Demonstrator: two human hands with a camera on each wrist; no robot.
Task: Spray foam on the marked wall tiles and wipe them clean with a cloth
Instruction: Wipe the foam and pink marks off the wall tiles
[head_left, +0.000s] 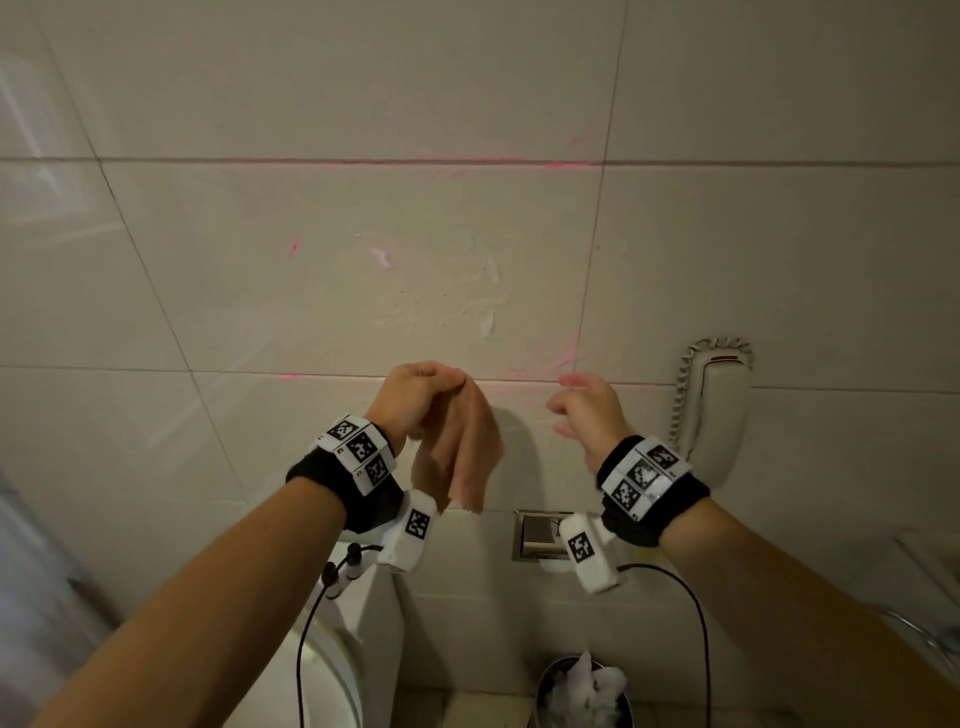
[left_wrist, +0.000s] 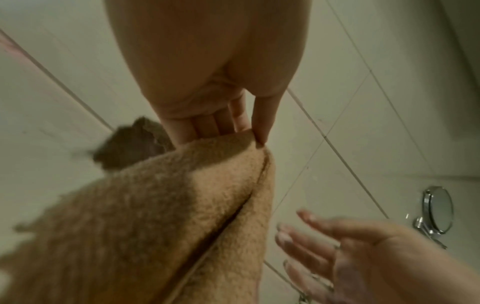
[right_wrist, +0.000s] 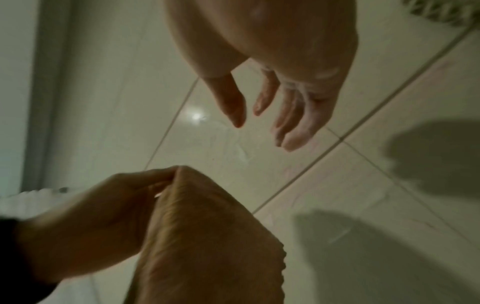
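A tan terry cloth (head_left: 460, 447) hangs from my left hand (head_left: 423, 387), which pinches its top corner between thumb and fingers in front of the wall. In the left wrist view the cloth (left_wrist: 161, 216) drapes down from the fingertips (left_wrist: 259, 135). My right hand (head_left: 582, 410) is beside it to the right, open, fingers relaxed and holding nothing, with white foam on the fingers (right_wrist: 296, 123). The marked tile (head_left: 363, 270) above both hands carries smeared white foam (head_left: 452, 306) and pink marks along its grout lines. No spray can is in view.
A wall telephone (head_left: 719, 410) with a coiled cord hangs at the right. Below are a flush plate (head_left: 537, 535), a toilet (head_left: 332, 670) and a bin (head_left: 582, 691) with crumpled tissue. A round chrome mirror (left_wrist: 439, 209) is mounted on the wall.
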